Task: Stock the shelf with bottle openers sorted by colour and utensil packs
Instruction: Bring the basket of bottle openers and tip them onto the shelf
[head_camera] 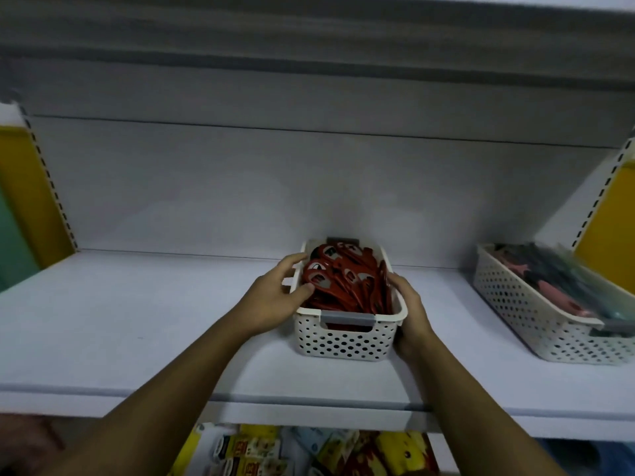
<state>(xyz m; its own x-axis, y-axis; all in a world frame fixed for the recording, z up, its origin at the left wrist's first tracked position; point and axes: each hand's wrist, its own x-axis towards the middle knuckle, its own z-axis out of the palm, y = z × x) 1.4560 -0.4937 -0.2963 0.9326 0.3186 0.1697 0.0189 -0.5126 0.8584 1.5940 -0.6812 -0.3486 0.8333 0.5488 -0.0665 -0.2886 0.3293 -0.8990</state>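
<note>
A small white perforated basket (343, 341) stands on the white shelf (137, 321), near its middle. It is heaped with red bottle openers (343, 283). My left hand (275, 297) grips the basket's left rim, thumb over the edge and touching the openers. On the opposite side, my right hand (410, 310) clasps the right wall and rim. Both forearms reach in from below.
A second, larger white perforated basket (536, 314) sits at the shelf's right end, filled with dark and pink items. The white back panel rises behind. Slotted uprights flank the bay. On the shelf below lie yellow and red packets (309, 451).
</note>
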